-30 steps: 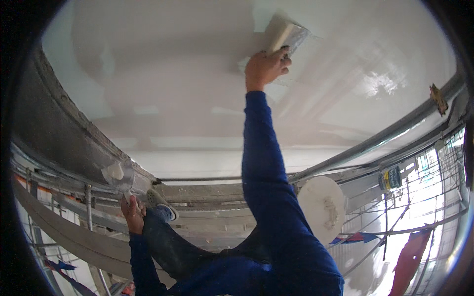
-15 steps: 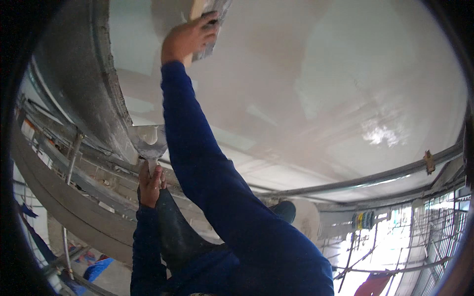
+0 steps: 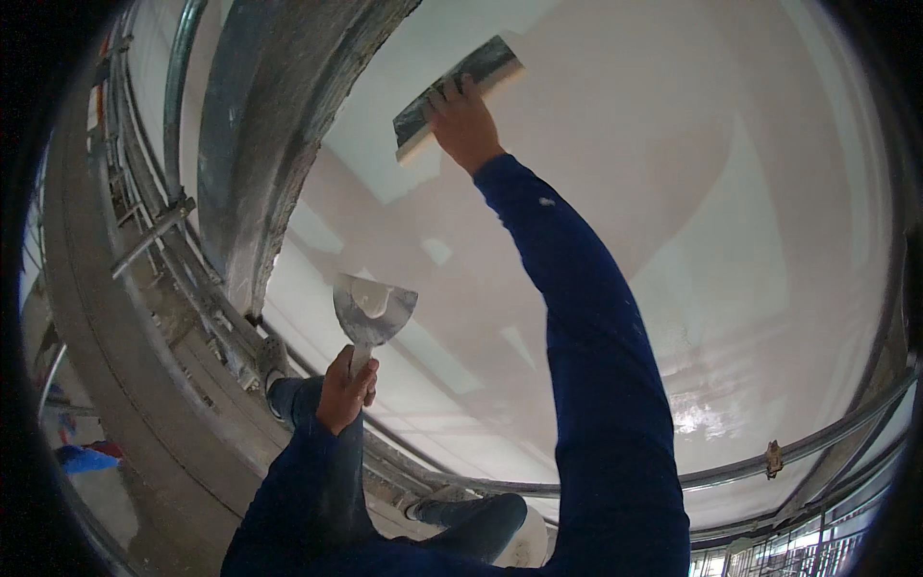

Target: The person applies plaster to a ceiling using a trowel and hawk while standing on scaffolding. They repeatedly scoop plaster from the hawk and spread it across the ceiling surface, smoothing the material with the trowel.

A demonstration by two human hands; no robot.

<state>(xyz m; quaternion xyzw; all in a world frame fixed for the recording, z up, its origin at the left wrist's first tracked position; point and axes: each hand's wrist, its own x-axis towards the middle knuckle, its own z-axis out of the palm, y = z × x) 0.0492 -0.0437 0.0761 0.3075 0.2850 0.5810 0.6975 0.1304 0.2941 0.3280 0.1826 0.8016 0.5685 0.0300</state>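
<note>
In my left hand (image 3: 348, 389), closed around the handle, is a wide fan-shaped putty knife (image 3: 396, 317) with a pale lump of filler on its blade. It points upward, blade away from me. My right hand (image 3: 468, 125), arm stretched far forward, grips a long straight skimming blade (image 3: 495, 60) with a pale, wood-like strip along its edge. The fingers spread over its dark grey face, and the thumb is hidden. The skimming blade is at the broad pale surface (image 3: 577, 125), which shows patches of smooth filler; whether it touches cannot be told.
A rough grey concrete beam (image 3: 279, 106) runs along the left of the surface. Metal scaffold tubes (image 3: 154, 236) and a plank-like walkway (image 3: 115, 385) curve down the left side. A long rail (image 3: 716, 476) crosses at lower right, with a small clamp (image 3: 773, 460) on it.
The view has turned. My right hand with the skimming blade has swung to the right and the blade is now tilted across. My left hand has brought the putty knife out from beside my right arm.
</note>
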